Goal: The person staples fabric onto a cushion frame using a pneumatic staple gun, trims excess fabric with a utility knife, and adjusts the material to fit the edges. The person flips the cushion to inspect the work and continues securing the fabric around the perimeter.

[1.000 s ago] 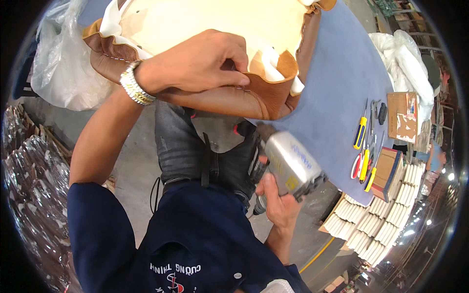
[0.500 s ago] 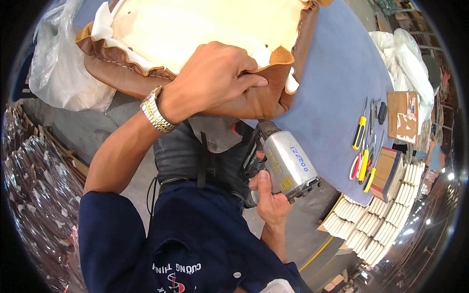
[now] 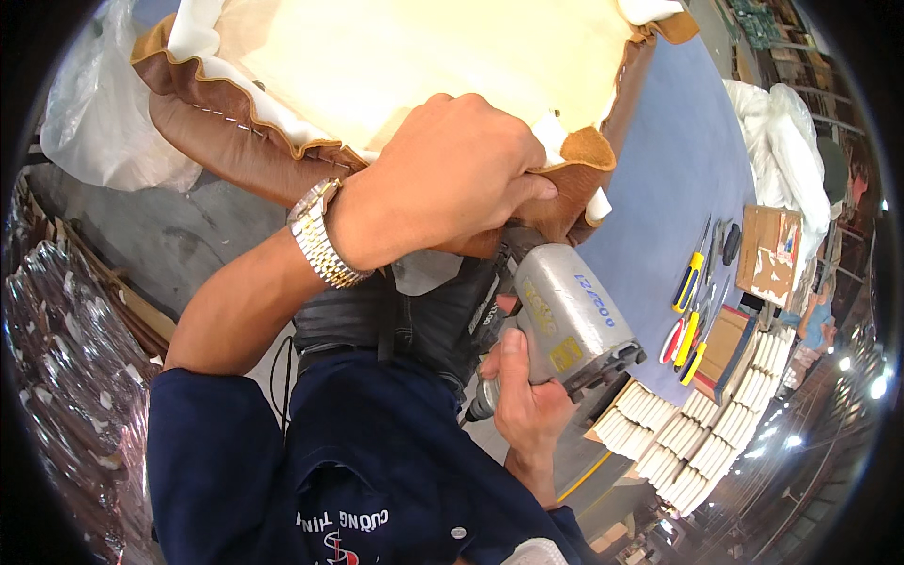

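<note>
My left hand (image 3: 461, 179), with a metal-band watch on its wrist, pinches the folded edge of brown leather (image 3: 576, 193) near the corner of an upholstered cushion panel. The leather wraps around a pale board (image 3: 377, 56), and white padding (image 3: 273, 108) sticks out along the rim. A row of light staples runs along the leather at the left. My right hand (image 3: 532, 395) is closed around the handle of a silver staple gun (image 3: 574, 306). Its nose points up at the leather just below the corner; whether it touches I cannot tell.
The panel rests on a blue-covered table (image 3: 650, 188). To the right lie several screwdrivers and pliers (image 3: 692, 282) and a cardboard box (image 3: 769, 254). Stacks of pale strips (image 3: 702, 438) stand beyond. Clear plastic bags (image 3: 113, 113) and plastic-wrapped goods (image 3: 71, 377) are at the left.
The staple gun's nose has come closer to the leather's side below the corner. My left hand keeps its pinch on the leather, and the whole view has shifted slightly.
</note>
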The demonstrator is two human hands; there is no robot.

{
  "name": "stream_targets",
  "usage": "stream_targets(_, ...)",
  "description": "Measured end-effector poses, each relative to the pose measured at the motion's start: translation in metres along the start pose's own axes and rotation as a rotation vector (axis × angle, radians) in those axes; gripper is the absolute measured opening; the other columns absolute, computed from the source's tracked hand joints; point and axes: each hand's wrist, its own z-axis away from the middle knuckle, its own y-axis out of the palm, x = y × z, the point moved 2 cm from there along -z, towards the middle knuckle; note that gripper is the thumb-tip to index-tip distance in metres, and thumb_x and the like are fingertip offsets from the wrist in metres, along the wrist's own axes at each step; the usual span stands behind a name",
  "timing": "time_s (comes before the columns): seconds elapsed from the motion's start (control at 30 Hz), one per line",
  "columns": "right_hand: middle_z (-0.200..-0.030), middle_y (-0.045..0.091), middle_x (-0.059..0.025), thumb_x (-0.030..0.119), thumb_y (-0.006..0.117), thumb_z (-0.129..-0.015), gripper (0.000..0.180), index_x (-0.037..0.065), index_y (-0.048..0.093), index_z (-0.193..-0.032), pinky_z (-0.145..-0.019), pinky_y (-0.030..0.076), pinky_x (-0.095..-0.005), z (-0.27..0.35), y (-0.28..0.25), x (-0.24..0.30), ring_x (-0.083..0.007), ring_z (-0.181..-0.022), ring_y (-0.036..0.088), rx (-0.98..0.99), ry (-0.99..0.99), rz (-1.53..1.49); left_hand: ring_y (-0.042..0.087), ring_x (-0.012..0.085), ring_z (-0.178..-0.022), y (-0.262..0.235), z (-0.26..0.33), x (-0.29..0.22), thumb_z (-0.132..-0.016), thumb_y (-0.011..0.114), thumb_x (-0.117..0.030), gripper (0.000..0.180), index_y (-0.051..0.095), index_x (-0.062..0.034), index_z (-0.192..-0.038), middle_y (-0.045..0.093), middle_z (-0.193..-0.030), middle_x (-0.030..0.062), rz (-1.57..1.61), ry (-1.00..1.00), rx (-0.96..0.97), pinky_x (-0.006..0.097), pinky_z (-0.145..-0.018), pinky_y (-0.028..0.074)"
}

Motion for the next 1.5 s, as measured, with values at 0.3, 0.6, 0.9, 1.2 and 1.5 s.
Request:
stream_targets(0.3, -0.106, 0.073, -0.0145, -0.005, 0.069, -0.096, 0.031, -0.007, 0.06, -0.126, -0.059, 0.054, -0.026, -0.01, 0.004, 0.019, -0.0114, -0.071, 0.065, -0.041, 0.181, 0.013, 0.066, 0.036, -0.073, 0.006, 0.003, 0.005, -0.087, 0.079, -0.026, 0.022, 0.075, -0.0045, -0.085, 0.068, -0.078, 0.0123, 0.109, 0.108, 0.005, 0.043, -0.065, 0.051)
stream_targets(0.6, -0.109, 0.073, -0.0183, 0.001, 0.069, -0.094, 0.034, -0.006, 0.061, -0.126, -0.068, 0.055, -0.0321, 0.045, -0.046, -0.055, -0.0203, -0.077, 0.069, 0.08, -0.085, -0.022, 0.064, 0.035, -0.092, -0.054, 0.009, 0.004, -0.087, 0.08, -0.019, 0.024, 0.072, 0.0009, -0.098, 0.067, -0.098, 0.0141, 0.046, 0.214, 0.319, 0.043, -0.081, 0.05)
stream_targets(0.9, -0.11, 0.068, -0.0216, 0.009, 0.08, -0.089, 0.029, -0.002, 0.071, -0.114, -0.081, 0.055, -0.0425, 0.058, -0.042, -0.086, -0.0366, -0.097, 0.07, 0.067, -0.068, -0.035, 0.064, 0.0329, -0.087, -0.025, 0.015, -0.019, -0.084, 0.082, -0.043, 0.047, 0.068, 0.0008, -0.077, 0.066, -0.085, 0.0122, -0.312, 0.242, 0.076, 0.042, -0.078, 0.052)
stream_targets(1.2, -0.125, 0.068, -0.0255, -0.007, 0.062, -0.098, 0.052, -0.006, 0.041, -0.146, -0.061, 0.057, -0.0263, 0.028, -0.025, -0.058, -0.014, -0.074, 0.066, 0.09, -0.329, 0.152, 0.066, 0.0319, -0.064, -0.013, 0.023, -0.012, -0.085, 0.08, -0.04, 0.037, 0.074, -0.0043, -0.076, 0.066, -0.068, 0.0099, -0.221, 0.074, -0.101, 0.042, -0.059, 0.051)
stream_targets(1.5, -0.12, 0.071, -0.0211, -0.007, 0.061, -0.098, 0.047, -0.006, 0.046, -0.142, -0.06, 0.055, -0.0252, 0.015, 0.004, -0.014, -0.0127, -0.068, 0.065, 0.047, -0.125, 0.015, 0.068, 0.0324, -0.068, -0.014, 0.021, -0.009, -0.086, 0.078, -0.032, 0.031, 0.074, -0.0045, -0.074, 0.068, -0.07, 0.0102, -0.107, 0.006, -0.043, 0.044, -0.061, 0.053)
